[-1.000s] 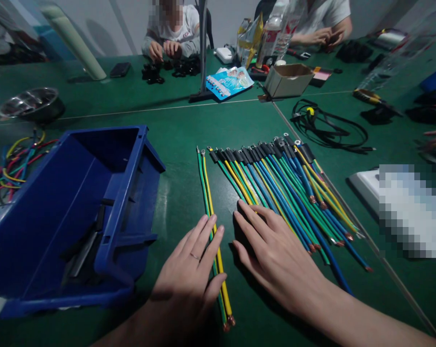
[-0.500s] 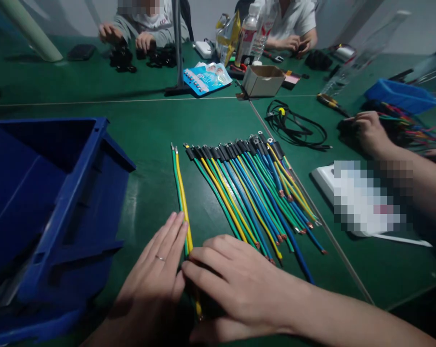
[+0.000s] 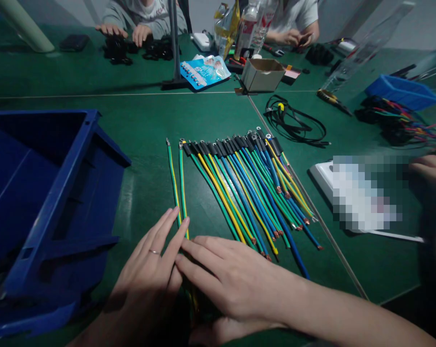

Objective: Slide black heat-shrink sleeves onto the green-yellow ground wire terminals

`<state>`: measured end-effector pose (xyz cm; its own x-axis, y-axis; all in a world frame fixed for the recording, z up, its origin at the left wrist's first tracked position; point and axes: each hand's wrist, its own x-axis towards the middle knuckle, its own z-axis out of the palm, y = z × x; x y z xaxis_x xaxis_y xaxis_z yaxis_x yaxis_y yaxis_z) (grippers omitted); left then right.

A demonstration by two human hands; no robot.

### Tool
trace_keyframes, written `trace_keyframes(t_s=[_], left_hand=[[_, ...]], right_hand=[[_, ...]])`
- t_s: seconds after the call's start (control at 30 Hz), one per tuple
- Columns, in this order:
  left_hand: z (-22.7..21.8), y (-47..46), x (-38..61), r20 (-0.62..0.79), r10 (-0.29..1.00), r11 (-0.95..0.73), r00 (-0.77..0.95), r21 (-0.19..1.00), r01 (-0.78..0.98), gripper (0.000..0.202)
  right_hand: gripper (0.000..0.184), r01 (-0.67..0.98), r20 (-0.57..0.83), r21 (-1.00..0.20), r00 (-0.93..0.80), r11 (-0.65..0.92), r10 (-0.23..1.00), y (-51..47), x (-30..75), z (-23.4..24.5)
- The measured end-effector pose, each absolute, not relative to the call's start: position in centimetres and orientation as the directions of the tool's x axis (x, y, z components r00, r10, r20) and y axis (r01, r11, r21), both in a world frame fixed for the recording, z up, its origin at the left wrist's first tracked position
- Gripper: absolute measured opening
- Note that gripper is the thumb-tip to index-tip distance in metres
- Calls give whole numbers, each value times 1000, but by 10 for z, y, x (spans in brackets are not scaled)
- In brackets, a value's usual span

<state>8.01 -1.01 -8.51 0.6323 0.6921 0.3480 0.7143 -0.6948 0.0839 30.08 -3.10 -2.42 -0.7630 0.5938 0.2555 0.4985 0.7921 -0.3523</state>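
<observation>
My left hand (image 3: pixel 149 279) lies flat on the green table with fingers stretched out; its fingertips rest on the near ends of two yellow-green wires (image 3: pixel 177 185) that lie apart from the rest. My right hand (image 3: pixel 232 277) lies flat beside it, fingers pointing left and pressing on the same two wires. A fanned row of several blue, green and yellow wires (image 3: pixel 246 188) with black sleeves at their far ends lies just right of the pair. The near ends of the two wires are hidden under my hands.
A big blue plastic bin (image 3: pixel 40 202) stands at the left. A black cable coil (image 3: pixel 293 123), a cardboard box (image 3: pixel 263 74) and a white sheet (image 3: pixel 362 197) lie to the right. Other people's hands work at the far edge and at the right (image 3: pixel 429 168).
My right hand moved left from the wire row onto the two separate wires. The two wires have spread slightly apart. The view turned right, and a co-worker's hand at the right drew back.
</observation>
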Motion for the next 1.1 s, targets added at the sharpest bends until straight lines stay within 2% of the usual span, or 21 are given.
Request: trace_keyframes(t_s=[0.1, 0.27, 0.33, 0.57, 0.67, 0.83, 0.97, 1.1], left_hand=[[-85, -11, 82, 350, 697, -688, 626, 82, 721, 72], [-81, -10, 84, 371, 674, -703, 639, 57, 709, 74], [-77, -11, 85, 377, 667, -706, 642, 47, 706, 74], [-63, -18, 88, 353, 688, -689, 634, 45, 723, 53], [-60, -21, 88, 314, 707, -682, 634, 63, 729, 55], [-55, -27, 89, 290, 777, -611, 559, 133, 780, 60], [-51, -30, 92, 329, 792, -594, 514, 226, 772, 55], [-46, -31, 95, 394, 733, -668, 554, 266, 695, 47]], right_hand=[[58, 488, 283, -357, -756, 796, 590, -29, 300, -25], [62, 523, 381, -340, -683, 781, 623, -29, 297, -28], [59, 556, 398, -345, -643, 756, 655, -28, 297, -28], [45, 668, 285, -328, -604, 668, 745, -23, 301, -23], [37, 687, 274, -329, -587, 648, 762, -24, 301, -21], [48, 719, 202, -335, -577, 609, 792, -28, 299, -22], [36, 735, 161, -388, -539, 555, 827, -29, 299, -21], [22, 775, 179, -414, -446, 478, 877, -29, 298, -22]])
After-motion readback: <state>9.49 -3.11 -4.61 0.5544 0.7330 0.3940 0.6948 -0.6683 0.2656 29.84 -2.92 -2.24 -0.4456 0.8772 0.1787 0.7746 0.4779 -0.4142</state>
